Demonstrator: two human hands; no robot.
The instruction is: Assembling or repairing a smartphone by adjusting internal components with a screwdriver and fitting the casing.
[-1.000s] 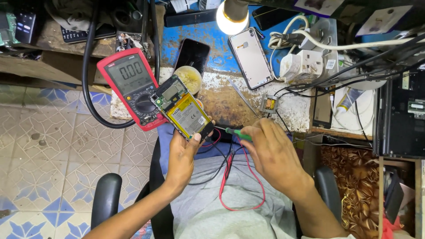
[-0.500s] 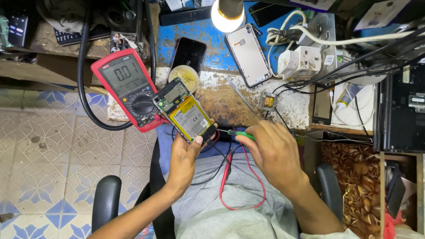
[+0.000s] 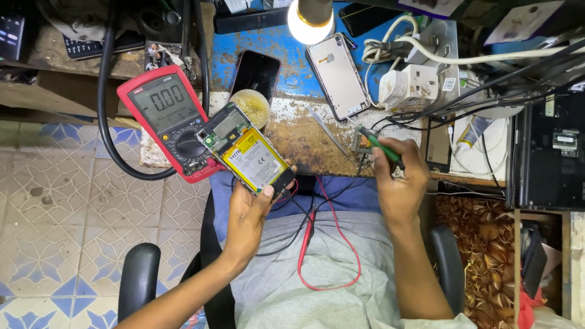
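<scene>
This is a small phone-repair workshop. A worn, blue-painted wooden bench [image 3: 286, 45] carries a red digital multimeter [image 3: 170, 122] at its left edge, an opened phone shell [image 3: 337, 76] under a bare glowing lamp bulb [image 3: 311, 21], and a white power strip [image 3: 411, 85] tangled with cables towards the right edge.

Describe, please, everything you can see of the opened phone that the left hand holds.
The opened phone has its back cover off. A yellow battery fills most of its body, and a green circuit board with metal shields sits at the upper end. It is tilted, top end up-left, held face down above the edge of the workbench. The left hand grips its lower end, thumb on the battery's bottom edge. Its upper corner overlaps the red multimeter. Red and black leads hang just below it.
</scene>
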